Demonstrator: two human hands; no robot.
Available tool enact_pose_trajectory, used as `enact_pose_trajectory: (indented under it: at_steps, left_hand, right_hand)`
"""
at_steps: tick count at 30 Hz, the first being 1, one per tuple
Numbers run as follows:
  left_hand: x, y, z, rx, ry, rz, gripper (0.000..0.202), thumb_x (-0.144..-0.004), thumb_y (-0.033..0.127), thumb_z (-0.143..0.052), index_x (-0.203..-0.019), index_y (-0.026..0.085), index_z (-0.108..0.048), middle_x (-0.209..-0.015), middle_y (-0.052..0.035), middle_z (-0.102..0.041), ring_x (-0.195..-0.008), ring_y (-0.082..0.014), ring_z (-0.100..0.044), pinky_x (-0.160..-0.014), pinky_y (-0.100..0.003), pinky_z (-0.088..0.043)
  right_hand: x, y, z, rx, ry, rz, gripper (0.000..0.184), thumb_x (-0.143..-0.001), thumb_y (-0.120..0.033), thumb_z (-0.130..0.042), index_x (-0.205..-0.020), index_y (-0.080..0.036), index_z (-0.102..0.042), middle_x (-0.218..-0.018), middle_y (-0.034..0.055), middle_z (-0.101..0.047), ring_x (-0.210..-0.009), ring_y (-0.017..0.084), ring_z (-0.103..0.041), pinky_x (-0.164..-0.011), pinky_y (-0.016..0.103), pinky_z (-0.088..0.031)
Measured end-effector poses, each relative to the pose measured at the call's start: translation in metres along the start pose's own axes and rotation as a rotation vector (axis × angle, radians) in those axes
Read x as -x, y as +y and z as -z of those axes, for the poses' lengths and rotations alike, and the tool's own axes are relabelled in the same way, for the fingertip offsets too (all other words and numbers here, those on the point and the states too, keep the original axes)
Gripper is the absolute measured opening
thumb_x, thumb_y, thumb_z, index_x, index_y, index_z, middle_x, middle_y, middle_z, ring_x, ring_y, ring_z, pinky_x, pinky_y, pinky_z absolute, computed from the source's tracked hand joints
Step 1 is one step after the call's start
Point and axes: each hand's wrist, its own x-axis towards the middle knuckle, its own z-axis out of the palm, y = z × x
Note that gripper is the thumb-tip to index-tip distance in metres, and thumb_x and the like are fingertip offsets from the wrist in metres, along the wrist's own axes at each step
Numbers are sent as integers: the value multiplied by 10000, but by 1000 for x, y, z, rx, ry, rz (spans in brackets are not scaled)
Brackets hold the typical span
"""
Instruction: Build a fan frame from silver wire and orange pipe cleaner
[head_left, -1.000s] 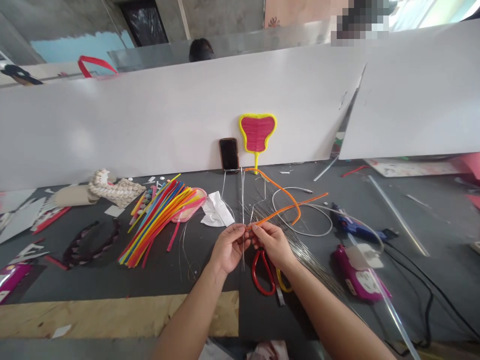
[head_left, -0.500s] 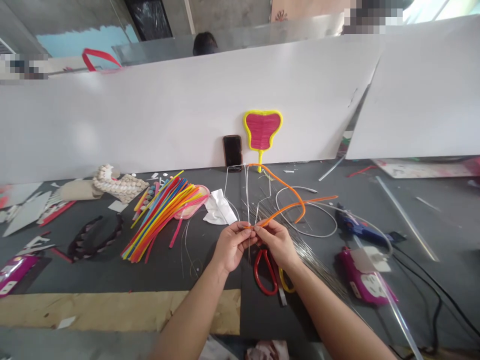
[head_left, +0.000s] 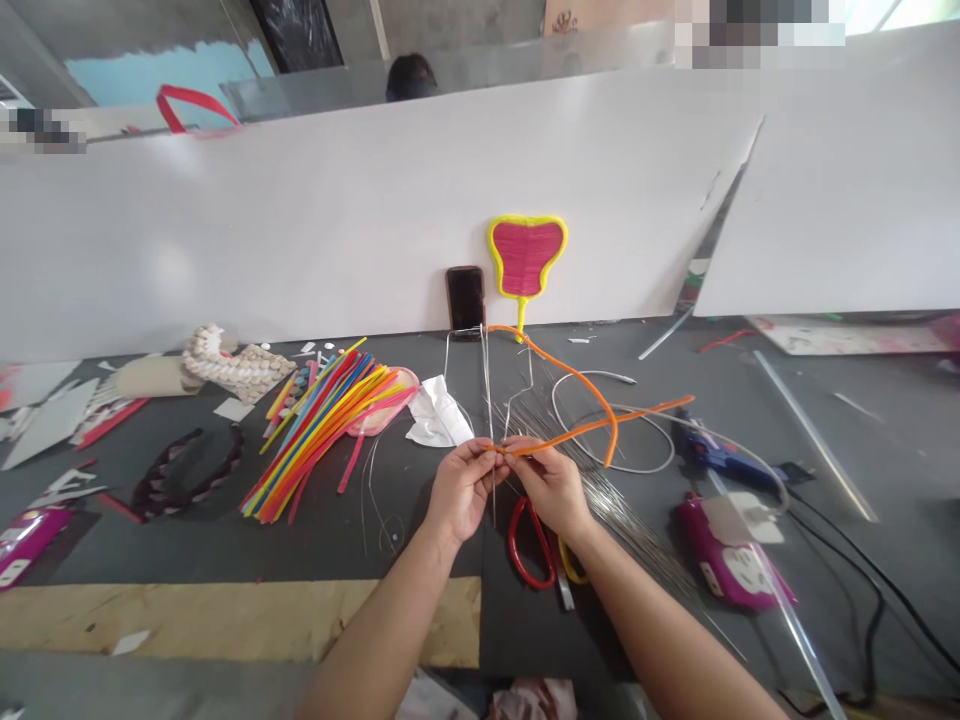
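Note:
My left hand (head_left: pixel 459 490) is closed, pinching the lower end of a thin wire frame (head_left: pixel 487 385) that stands up from my fingertips. Beside it, almost touching, my right hand (head_left: pixel 553 490) pinches an orange pipe cleaner (head_left: pixel 577 432) where it meets the wires. Its long free end sticks out to the right. A second orange pipe cleaner (head_left: pixel 574 364) hangs from the top of the frame and curves down to the right. The exact contact between fingertips, wire and pipe cleaner is partly hidden. Red-handled scissors (head_left: pixel 532 545) lie just below my right hand.
Colourful pipe cleaners (head_left: pixel 322 430) lie in a bundle at left, near a braided headband (head_left: pixel 187 475). A phone (head_left: pixel 466 300) and a yellow-edged fan (head_left: pixel 528 258) lean on the white partition (head_left: pixel 300 220). Loose wires (head_left: pixel 622 505), a glue gun (head_left: pixel 720 448) and a power strip (head_left: pixel 731 570) are at right.
The wire frame has shifted slightly left and leans a little differently. The free end of the held pipe cleaner reaches farther right, and the hanging one's tip has dropped. Both hands keep their pinch.

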Motion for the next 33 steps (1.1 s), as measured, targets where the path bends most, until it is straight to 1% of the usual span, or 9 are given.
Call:
enact_pose_trajectory:
  at_steps: [10,12,15,18,20,22,28,31,33]
  left_hand:
    - [1,4,0,-56,26,-14,179,-632,138,-744,-757,114,-619,-642,-7,-632,-580,-73,-597,-576,-167,-522]
    - [1,6,1,-80,29,-35,174,-634,148,-745,-749,117,-618,-616,2,-615,-573,-76,-589,-557,-171,-517]
    - [-2,14,5,-74,64,-89,167,-640,154,-741,-738,124,-610,-622,9,-605,-567,-68,-573,-529,-158,-502]
    - [-5,23,10,-43,110,-148,151,-651,152,-730,-732,131,-604,-645,7,-606,-563,-59,-562,-515,-144,-489]
    - [-7,28,13,-22,122,-177,132,-659,133,-716,-727,132,-604,-648,5,-602,-571,-61,-564,-522,-141,-490]
    - [-8,32,14,8,132,-197,110,-668,101,-696,-719,131,-604,-644,4,-596,-574,-63,-566,-520,-139,-491]
    - [-17,48,23,190,197,-228,121,-744,13,-585,-679,115,-594,-647,-13,-590,-584,-61,-575,-521,-122,-490]
    - [-20,54,27,273,225,-209,174,-788,0,-527,-666,111,-583,-654,-15,-584,-582,-51,-568,-526,-112,-490]
    - [-20,57,29,294,222,-207,187,-797,-6,-510,-668,109,-581,-663,-18,-586,-581,-50,-567,-519,-109,-487]
  right_hand:
    - [-1,-3,-3,-299,-2,-236,184,-749,-366,-647,-846,-211,-666,-862,51,-682,-815,200,-632,-794,364,-509]
    - [-2,-5,-1,-430,6,-296,204,-736,-370,-662,-868,-214,-655,-894,45,-679,-791,181,-631,-755,342,-518]
    - [-8,-8,7,-669,91,-344,220,-739,-368,-663,-907,-230,-631,-924,24,-659,-738,132,-614,-647,266,-514]
    - [-14,-10,18,-735,113,-442,234,-714,-347,-689,-901,-221,-627,-861,9,-648,-658,96,-586,-576,218,-485]
    - [-16,-11,23,-680,65,-506,260,-692,-337,-706,-906,-212,-627,-855,11,-650,-630,90,-578,-570,219,-480]
    - [-16,-12,25,-589,17,-504,275,-693,-346,-700,-921,-211,-628,-860,15,-651,-624,92,-577,-576,229,-481]
    - [-10,-24,29,-267,-182,-250,222,-773,-384,-603,-869,-191,-655,-754,17,-628,-614,107,-559,-584,254,-466]
    - [-3,-43,41,-16,-124,-109,210,-820,-352,-541,-918,-210,-661,-766,29,-639,-656,139,-574,-598,275,-458]
    - [1,-55,54,197,-94,22,202,-838,-305,-512,-948,-240,-668,-896,45,-664,-793,176,-600,-695,304,-464]
